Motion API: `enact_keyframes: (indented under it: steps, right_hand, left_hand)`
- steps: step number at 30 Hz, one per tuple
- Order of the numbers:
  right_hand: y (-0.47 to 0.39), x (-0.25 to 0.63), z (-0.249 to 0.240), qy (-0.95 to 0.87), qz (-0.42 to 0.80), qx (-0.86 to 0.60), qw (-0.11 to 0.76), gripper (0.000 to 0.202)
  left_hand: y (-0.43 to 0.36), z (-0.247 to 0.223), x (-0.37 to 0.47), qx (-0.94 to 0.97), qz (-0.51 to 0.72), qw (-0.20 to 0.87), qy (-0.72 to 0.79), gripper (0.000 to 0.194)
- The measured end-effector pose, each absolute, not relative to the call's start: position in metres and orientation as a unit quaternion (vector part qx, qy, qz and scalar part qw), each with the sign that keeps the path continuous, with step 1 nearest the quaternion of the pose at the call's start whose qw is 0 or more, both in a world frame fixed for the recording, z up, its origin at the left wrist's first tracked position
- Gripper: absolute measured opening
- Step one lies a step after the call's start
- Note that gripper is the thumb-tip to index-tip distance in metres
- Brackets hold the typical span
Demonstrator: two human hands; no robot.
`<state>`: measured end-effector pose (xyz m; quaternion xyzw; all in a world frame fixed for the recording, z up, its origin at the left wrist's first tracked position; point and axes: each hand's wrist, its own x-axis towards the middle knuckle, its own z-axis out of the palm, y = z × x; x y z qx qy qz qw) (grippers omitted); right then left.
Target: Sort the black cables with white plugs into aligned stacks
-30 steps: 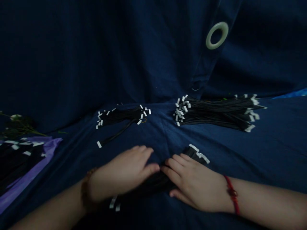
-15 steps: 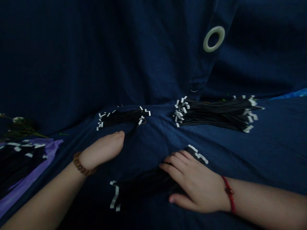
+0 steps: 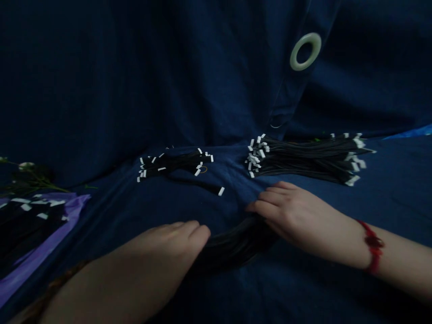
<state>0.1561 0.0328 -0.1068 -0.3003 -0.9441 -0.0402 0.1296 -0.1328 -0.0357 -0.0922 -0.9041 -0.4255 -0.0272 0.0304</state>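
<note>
A bundle of black cables stretches between my two hands at the front, bowed slightly. My left hand is closed around its left end. On its right end, my right hand has its fingers wrapped over the cables. Both ends of this bundle are hidden by the hands. Behind my left hand lies a smaller bunch of black cables with white connectors, one cable straying out to the right. A thicker stack of black cables, also white-tipped, lies just beyond my right hand.
Dark blue cloth covers the surface and hangs behind, with a pale ring on it. At left, more white-ended cables lie on a purple bag, beside white flowers. Something bright blue shows at the right edge.
My left hand has come from near the smaller bunch to the front bundle and closed on it. My right hand has shifted up and right. A stray cable now shows beside the smaller bunch.
</note>
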Motion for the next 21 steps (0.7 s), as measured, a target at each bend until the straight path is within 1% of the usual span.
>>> enact_keyframes:
  steps: [1, 2, 3, 4, 5, 6, 7, 8, 10, 13, 15, 17, 21]
  right_hand:
    - [0.033, 0.157, -0.106, -0.946, -0.042, -0.305, 0.104, 0.019]
    - [0.033, 0.159, -0.106, -0.947, -0.043, -0.308, 0.081, 0.019]
    - [0.034, 0.159, -0.106, -0.948, -0.042, -0.309, 0.063, 0.017]
    - [0.035, 0.16, -0.106, -0.949, -0.039, -0.308, 0.048, 0.015]
    - [0.036, 0.16, -0.107, -0.951, -0.034, -0.304, 0.036, 0.014]
    - [0.038, 0.16, -0.107, -0.955, -0.023, -0.296, 0.028, 0.016]
    - [0.04, 0.161, -0.107, -0.959, -0.004, -0.284, 0.022, 0.018]
    - [0.042, 0.161, -0.106, -0.962, 0.02, -0.272, 0.019, 0.021]
    - [0.047, 0.163, -0.104, -0.966, 0.065, -0.251, 0.025, 0.025]
    - [0.053, 0.167, -0.102, -0.966, 0.104, -0.232, 0.046, 0.028]
    - [0.057, 0.17, -0.102, -0.965, 0.125, -0.224, 0.058, 0.03]
    - [0.059, 0.172, -0.103, -0.964, 0.137, -0.22, 0.055, 0.03]
    - [0.061, 0.174, -0.102, -0.967, 0.089, -0.238, 0.02, 0.024]
  left_hand:
    - [-0.023, -0.089, -0.126, -0.91, -0.012, 0.011, -0.414, 0.036]
    - [-0.007, -0.088, -0.121, -0.923, 0.022, -0.045, -0.382, 0.028]
    - [0.012, -0.088, -0.119, -0.923, 0.056, -0.095, -0.368, 0.025]
    - [0.032, -0.092, -0.12, -0.915, 0.033, -0.101, -0.389, 0.026]
    - [0.052, -0.098, -0.124, -0.899, -0.017, -0.058, -0.433, 0.03]
    - [0.072, -0.106, -0.131, -0.879, -0.042, 0.002, -0.475, 0.035]
    - [0.089, -0.115, -0.141, -0.858, -0.035, 0.062, -0.509, 0.041]
    - [0.103, -0.125, -0.151, -0.845, -0.027, 0.077, -0.529, 0.044]
    - [0.12, -0.143, -0.17, -0.83, -0.011, 0.086, -0.551, 0.044]
    - [0.126, -0.152, -0.184, -0.815, 0.005, 0.101, -0.571, 0.037]
    - [0.121, -0.146, -0.18, -0.809, 0.013, 0.116, -0.576, 0.03]
    - [0.112, -0.132, -0.169, -0.808, 0.021, 0.117, -0.578, 0.028]
    - [0.077, -0.102, -0.132, -0.805, 0.03, 0.086, -0.586, 0.029]
